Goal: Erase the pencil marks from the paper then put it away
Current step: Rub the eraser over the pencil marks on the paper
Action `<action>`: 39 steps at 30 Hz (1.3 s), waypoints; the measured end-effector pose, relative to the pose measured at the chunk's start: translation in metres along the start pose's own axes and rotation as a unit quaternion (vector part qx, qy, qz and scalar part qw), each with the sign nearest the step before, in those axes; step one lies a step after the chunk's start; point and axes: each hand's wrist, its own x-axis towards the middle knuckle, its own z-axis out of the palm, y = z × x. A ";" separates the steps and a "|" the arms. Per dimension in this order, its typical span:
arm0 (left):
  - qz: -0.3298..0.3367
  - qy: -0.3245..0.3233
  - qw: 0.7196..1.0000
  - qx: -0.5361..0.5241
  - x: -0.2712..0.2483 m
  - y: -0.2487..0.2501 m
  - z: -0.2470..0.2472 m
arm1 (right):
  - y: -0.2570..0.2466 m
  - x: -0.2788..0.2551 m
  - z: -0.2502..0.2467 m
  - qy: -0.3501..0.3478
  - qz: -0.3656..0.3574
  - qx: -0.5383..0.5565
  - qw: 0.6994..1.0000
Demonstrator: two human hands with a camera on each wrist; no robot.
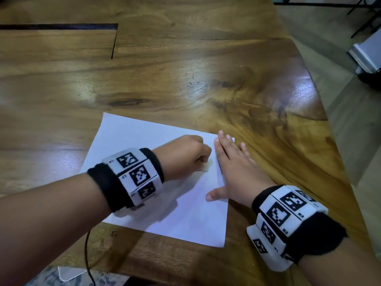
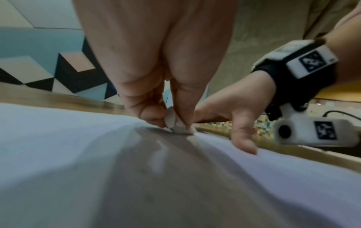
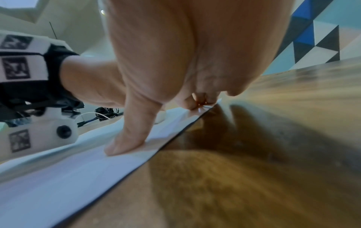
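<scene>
On the glossy brown wooden table (image 1: 185,79) lies our white rectangular paper sheet (image 1: 144,141); our left hand (image 1: 185,159) pinches a small pale eraser (image 2: 178,128) against its middle, while our right hand (image 1: 235,170) presses flat, fingers spread, on its right edge.

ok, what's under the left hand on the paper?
The left hand pinches a small white eraser, pressed onto the paper. The right hand lies flat on the sheet's edge. Any pencil marks beneath the eraser are covered.
</scene>
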 end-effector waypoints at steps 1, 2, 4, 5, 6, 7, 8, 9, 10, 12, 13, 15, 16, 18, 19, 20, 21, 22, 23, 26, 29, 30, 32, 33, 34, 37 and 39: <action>0.011 0.005 1.000 0.002 -0.003 0.001 0.003 | 0.000 0.000 0.000 0.000 0.000 -0.003 1.000; 0.036 0.006 0.999 0.003 -0.012 0.002 0.008 | 0.000 0.000 0.000 0.000 0.001 -0.005 1.000; 0.079 -0.019 0.997 -0.002 -0.039 0.003 0.017 | 0.000 0.000 0.000 0.001 0.003 -0.008 1.000; 0.080 -0.047 0.996 -0.009 -0.053 0.006 0.022 | 0.000 0.000 -0.001 0.001 0.003 -0.009 1.000; 0.074 -0.072 0.994 -0.021 -0.066 0.007 0.027 | 0.000 0.000 -0.001 0.001 0.003 -0.010 1.000; 0.062 -0.089 0.994 -0.034 -0.074 0.007 0.030 | -0.001 -0.001 -0.001 0.001 0.004 -0.010 1.000; 0.057 -0.095 0.993 -0.043 -0.076 0.006 0.029 | -0.001 -0.001 -0.001 0.001 0.004 -0.011 1.000; 0.046 -0.096 0.993 -0.052 -0.073 0.005 0.026 | -0.001 -0.001 -0.001 0.000 0.005 -0.011 1.000; 0.043 -0.082 0.994 -0.059 -0.064 0.004 0.022 | -0.001 -0.001 -0.001 0.000 0.005 -0.011 1.000; 0.027 -0.020 0.998 -0.049 -0.037 0.002 0.012 | -0.001 -0.001 -0.001 0.000 0.005 -0.012 1.000; 0.010 0.007 0.999 -0.035 -0.023 0.002 0.006 | -0.001 -0.001 -0.001 -0.001 0.005 -0.011 1.000; -0.017 0.025 0.999 -0.017 -0.007 0.001 0.004 | -0.001 -0.001 -0.001 -0.001 0.005 -0.007 1.000; -0.009 0.031 0.999 -0.017 -0.008 0.001 0.007 | -0.001 -0.001 -0.001 -0.001 0.005 -0.007 1.000; 0.030 0.023 0.999 -0.014 -0.023 0.002 0.017 | 0.000 -0.001 -0.001 0.001 0.004 -0.008 1.000; 0.044 0.013 0.999 -0.019 -0.037 0.001 0.023 | 0.000 -0.001 -0.001 0.001 0.004 -0.008 1.000; 0.047 0.001 0.998 -0.037 -0.053 0.000 0.028 | 0.000 -0.001 0.000 0.002 0.004 -0.007 1.000; 0.044 -0.022 0.997 -0.052 -0.067 0.000 0.033 | 0.000 0.000 0.000 0.004 0.003 -0.006 1.000; 0.049 -0.044 0.997 -0.049 -0.077 0.001 0.035 | 0.000 0.000 0.000 0.004 0.003 -0.006 1.000; 0.048 -0.073 0.996 -0.036 -0.082 0.003 0.034 | 0.001 0.000 0.000 0.003 0.002 -0.007 1.000; 0.033 -0.067 0.996 -0.056 -0.063 0.004 0.018 | 0.001 0.000 0.001 0.005 0.000 -0.007 1.000; 0.014 0.014 0.999 -0.035 -0.024 0.004 0.005 | 0.001 -0.001 0.001 0.005 -0.001 -0.007 1.000; 0.010 0.025 0.999 -0.026 -0.017 0.004 0.005 | 0.001 -0.001 0.001 0.005 -0.001 -0.007 1.000; 0.021 0.024 0.999 -0.026 -0.021 0.004 0.012 | 0.001 0.000 0.001 0.003 0.001 -0.009 1.000; 0.036 0.013 0.999 -0.026 -0.032 0.004 0.016 | 0.002 0.000 0.001 0.002 0.002 -0.010 1.000; 0.045 -0.009 0.999 -0.028 -0.045 0.005 0.021 | 0.002 0.000 0.001 0.002 0.003 -0.010 1.000; 0.026 -0.083 0.993 -0.076 -0.081 0.007 0.032 | 0.002 0.000 0.001 0.001 0.002 -0.013 1.000; 0.018 -0.091 0.992 -0.089 -0.081 0.005 0.027 | 0.002 0.000 0.001 0.002 0.001 -0.012 1.000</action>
